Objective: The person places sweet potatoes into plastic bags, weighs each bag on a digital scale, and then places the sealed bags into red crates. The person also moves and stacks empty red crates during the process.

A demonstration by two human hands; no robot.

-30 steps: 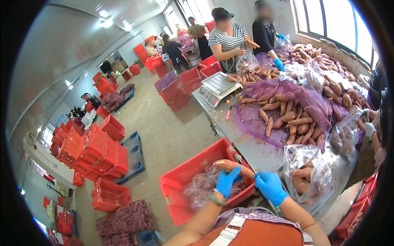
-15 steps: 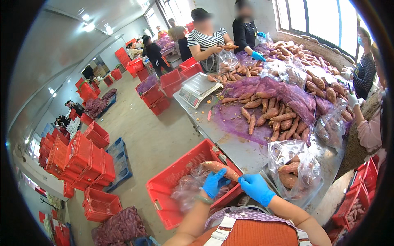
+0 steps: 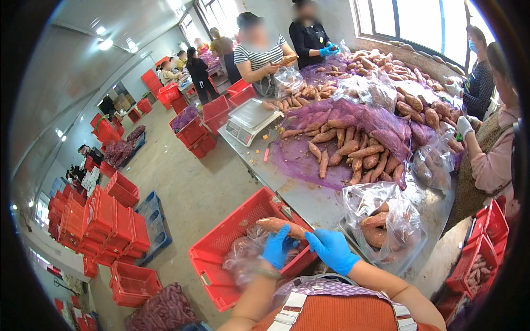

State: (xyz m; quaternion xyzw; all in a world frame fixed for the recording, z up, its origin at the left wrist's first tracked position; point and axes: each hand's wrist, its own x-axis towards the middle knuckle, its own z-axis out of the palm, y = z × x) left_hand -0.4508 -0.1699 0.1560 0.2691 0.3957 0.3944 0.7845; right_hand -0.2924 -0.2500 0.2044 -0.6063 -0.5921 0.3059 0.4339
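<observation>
Both gloved hands hold one sweet potato (image 3: 282,227) over the red crate (image 3: 221,243) beside the table (image 3: 309,201): left hand (image 3: 279,248) wraps its middle, right hand (image 3: 331,249) clasps its end.

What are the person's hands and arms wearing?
Both the left hand and the right hand wear bright blue, thin, stretchy gloves that end at the wrists. The forearms above them have no sleeves. A thin band circles the left wrist, just below the glove. Lower down, an orange apron with pale straps shows over a purple patterned top.
</observation>
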